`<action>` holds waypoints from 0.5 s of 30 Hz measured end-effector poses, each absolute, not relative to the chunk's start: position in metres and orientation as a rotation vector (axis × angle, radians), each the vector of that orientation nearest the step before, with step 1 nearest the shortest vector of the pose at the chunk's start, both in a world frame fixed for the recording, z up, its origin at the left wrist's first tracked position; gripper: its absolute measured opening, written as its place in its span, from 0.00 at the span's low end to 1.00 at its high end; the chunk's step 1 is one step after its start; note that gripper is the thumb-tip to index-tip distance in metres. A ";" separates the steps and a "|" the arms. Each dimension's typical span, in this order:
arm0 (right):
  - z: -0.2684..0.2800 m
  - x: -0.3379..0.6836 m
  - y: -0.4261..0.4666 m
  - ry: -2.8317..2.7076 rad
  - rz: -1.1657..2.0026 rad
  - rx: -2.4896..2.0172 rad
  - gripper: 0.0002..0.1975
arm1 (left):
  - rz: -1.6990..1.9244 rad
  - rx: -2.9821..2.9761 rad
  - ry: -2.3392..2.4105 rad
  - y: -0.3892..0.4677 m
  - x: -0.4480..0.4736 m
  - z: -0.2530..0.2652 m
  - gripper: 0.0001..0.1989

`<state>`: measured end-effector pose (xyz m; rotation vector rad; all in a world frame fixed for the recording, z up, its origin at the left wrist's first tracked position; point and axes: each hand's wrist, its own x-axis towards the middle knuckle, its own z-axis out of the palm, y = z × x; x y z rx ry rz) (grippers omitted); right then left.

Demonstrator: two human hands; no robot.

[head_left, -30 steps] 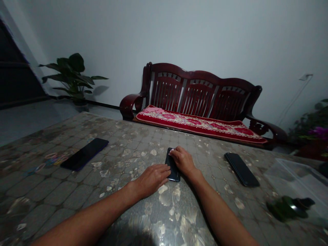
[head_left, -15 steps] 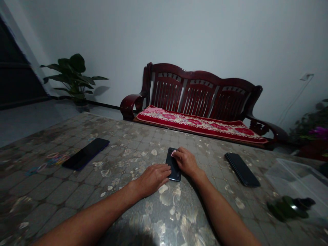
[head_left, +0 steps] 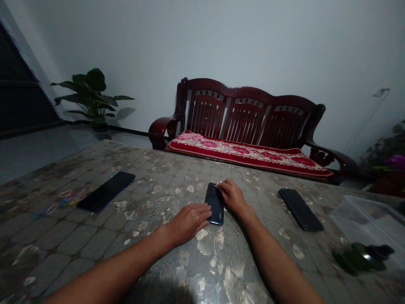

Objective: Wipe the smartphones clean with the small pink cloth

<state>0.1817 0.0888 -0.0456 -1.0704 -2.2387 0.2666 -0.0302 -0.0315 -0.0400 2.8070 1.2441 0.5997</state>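
A dark smartphone (head_left: 216, 207) lies on the table with its back and camera block facing up. The fingers of my left hand (head_left: 190, 219) are stretched out, their tips resting on the phone's left edge. Near the phone's top right corner, my right hand (head_left: 232, 195) pinches a small pale pink-white piece of tissue or cloth (head_left: 218, 184) against the camera end. Most of that piece is hidden under the fingers.
Another phone (head_left: 107, 191) lies at left beside several coloured rubber bands (head_left: 72, 196). At right are a dark phone (head_left: 300, 209), a clear plastic box (head_left: 351, 211) and a green bottle (head_left: 357, 257) with a black top. A wooden bench (head_left: 243, 114) stands behind the table (head_left: 152, 177).
My right hand has shifted slightly up and to the right with the pale piece, uncovering more of the camera block. My left hand has stayed on the phone's edge.
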 end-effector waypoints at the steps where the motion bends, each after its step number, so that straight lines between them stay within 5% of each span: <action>1: -0.045 0.182 0.087 -2.263 0.286 -1.038 0.10 | 0.594 2.806 1.249 -0.032 -0.030 -0.040 0.12; 15: -0.039 0.192 0.063 -2.336 0.411 -0.886 0.13 | 0.589 2.822 1.272 -0.033 -0.030 -0.041 0.13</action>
